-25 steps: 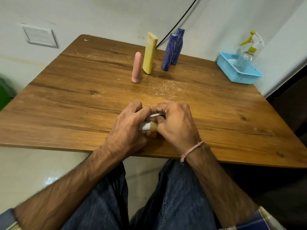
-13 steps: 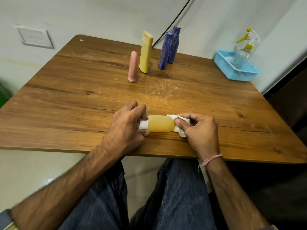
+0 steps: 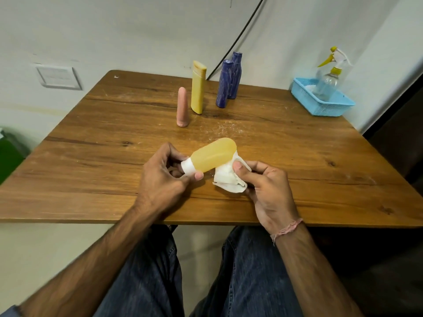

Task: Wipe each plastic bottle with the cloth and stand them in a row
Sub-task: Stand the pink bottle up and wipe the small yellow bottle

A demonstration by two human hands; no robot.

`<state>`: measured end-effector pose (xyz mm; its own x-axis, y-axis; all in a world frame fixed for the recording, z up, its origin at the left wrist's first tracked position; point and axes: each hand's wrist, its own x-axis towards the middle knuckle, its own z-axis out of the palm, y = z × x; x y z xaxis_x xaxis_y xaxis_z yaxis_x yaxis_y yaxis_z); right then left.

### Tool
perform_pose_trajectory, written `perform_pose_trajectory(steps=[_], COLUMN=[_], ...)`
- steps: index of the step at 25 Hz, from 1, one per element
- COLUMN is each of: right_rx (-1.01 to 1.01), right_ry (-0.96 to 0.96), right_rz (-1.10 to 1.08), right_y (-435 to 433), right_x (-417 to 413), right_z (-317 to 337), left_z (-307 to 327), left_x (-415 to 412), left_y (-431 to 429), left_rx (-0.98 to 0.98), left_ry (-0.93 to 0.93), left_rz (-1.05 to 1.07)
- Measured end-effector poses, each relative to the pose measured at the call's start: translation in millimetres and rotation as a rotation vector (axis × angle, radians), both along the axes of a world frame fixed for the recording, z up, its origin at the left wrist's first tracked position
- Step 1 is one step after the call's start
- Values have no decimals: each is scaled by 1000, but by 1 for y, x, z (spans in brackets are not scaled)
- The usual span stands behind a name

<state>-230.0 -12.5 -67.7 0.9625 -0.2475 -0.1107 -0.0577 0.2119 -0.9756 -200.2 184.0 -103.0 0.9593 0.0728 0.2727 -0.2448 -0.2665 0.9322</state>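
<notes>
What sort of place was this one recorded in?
Probably a plain room in a home or small workshop: a wooden table against bare white walls, a wall switch plate, a blue basket holding a spray bottle.

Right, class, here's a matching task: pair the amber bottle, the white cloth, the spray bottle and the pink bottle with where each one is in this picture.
Things
1. amber bottle
2. white cloth
3. spray bottle
4. pink bottle

Places
A. in the blue basket
B. held in the left hand
C. upright on the table, beside the yellow bottle
D. gripped in the right hand

Pairs: 1-B, 2-D, 3-A, 4-C
</notes>
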Motion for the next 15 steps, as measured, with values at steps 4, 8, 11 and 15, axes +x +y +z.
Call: perform_pose_trajectory(steps=[4, 8, 11, 15], right_rx=[90, -324, -420, 101], right_ry=[-126, -270, -287, -157], right_rz=[-79, -92, -32, -134], right_y=[10, 46, 52, 12], right_x=[6, 7, 7, 28], right_z=[1, -8, -9, -5], left_z=[3, -1, 0, 7], left_x=[-1, -1, 3, 22], left_y=[-1, -3, 3, 21], left_rx=[-152, 1, -376, -922], left_ry=[97, 82, 191, 419], left_rz=[-71, -41, -114, -298])
